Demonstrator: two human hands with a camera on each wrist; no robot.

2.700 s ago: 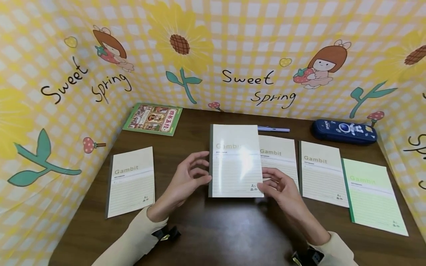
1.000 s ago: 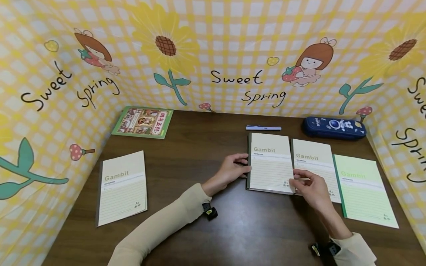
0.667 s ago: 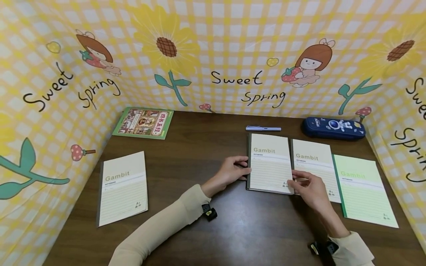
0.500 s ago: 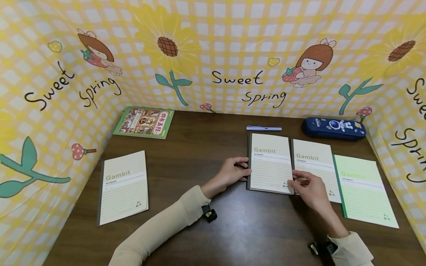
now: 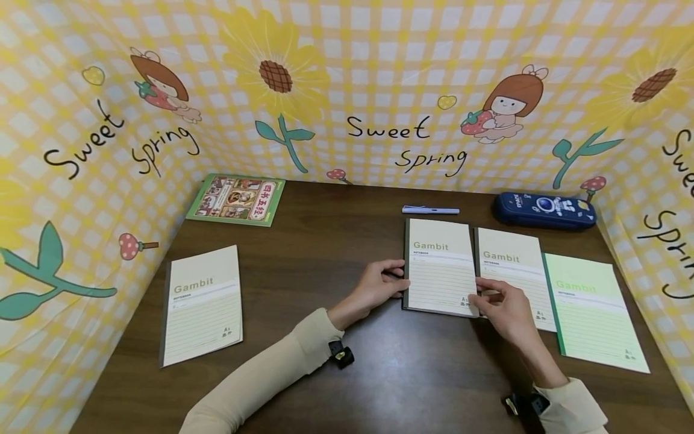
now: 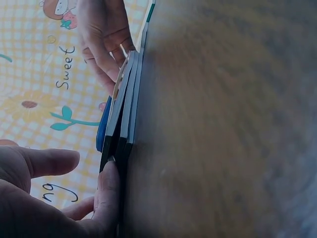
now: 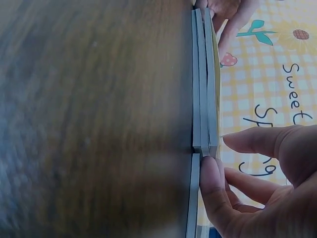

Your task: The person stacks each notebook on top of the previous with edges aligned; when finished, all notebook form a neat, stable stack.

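Note:
A cream Gambit notebook (image 5: pixel 440 265) lies on top of a small stack, its dark spine to the left. In the left wrist view, a narrow gap shows beneath this top notebook (image 6: pixel 120 111) near the spine. My left hand (image 5: pixel 376 286) touches the spine side with its fingers; its thumb (image 6: pixel 54 162) is raised apart from the cover. At the lower right corner, my right hand (image 5: pixel 504 307) pinches the top notebook, thumb at the cover and finger at the page edge. Stacked page edges (image 7: pixel 200 84) show in the right wrist view.
Another cream notebook (image 5: pixel 512 265) and a green notebook (image 5: pixel 596 313) lie to the right. A single cream notebook (image 5: pixel 203 304) lies far left. Behind are a green-bordered picture book (image 5: pixel 237 199), a light-blue pen (image 5: pixel 430 210) and a navy pencil case (image 5: pixel 544 211), before a checked cloth wall (image 5: pixel 379 66).
Over the earlier frames, both hands brought the cream notebook rightward and down onto the stack. In the last second the hands barely moved; the left hand shifted slightly nearer the front.

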